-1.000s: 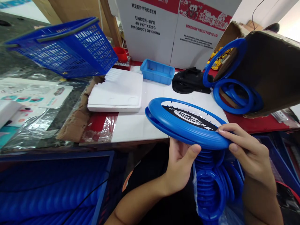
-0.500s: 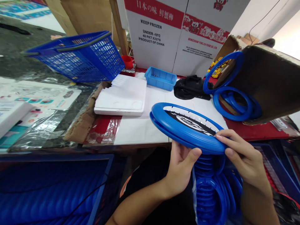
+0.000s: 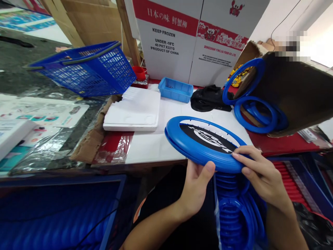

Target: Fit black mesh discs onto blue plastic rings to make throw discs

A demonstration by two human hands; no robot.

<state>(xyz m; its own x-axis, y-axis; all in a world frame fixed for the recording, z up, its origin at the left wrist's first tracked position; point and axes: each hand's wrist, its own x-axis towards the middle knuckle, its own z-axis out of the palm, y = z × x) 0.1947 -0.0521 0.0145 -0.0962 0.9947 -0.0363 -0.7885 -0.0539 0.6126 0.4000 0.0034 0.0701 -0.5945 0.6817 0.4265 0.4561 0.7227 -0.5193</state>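
Observation:
A round blue flying disc (image 3: pixel 200 151) is held up over the front edge of the table, tilted. Its wide ridged rim surrounds a black centre printed with a white design, and a seam runs along its outer edge. My left hand (image 3: pixel 194 190) supports the near side from below, thumb up against the rim and fingers partly hidden underneath. At the right end, my right hand (image 3: pixel 264 177) pinches the rim, its fingertips on top near the black centre. Below the disc, several blue rings (image 3: pixel 234 215) sit stacked in a clear bag.
White foam (image 3: pixel 132 109), a light-blue tray (image 3: pixel 175 91) and black cloth (image 3: pixel 209 99) lie on the table (image 3: pixel 145 147). A blue basket (image 3: pixel 88 69) stands at left. Blue rings (image 3: pixel 256 114) spill from a carton (image 3: pixel 301 93) at right. A blue crate (image 3: pixel 119 187) sits lower left.
The disc has tipped slightly towards me, showing more of its black centre. My right hand has shifted a little left along with it. Both hands keep hold.

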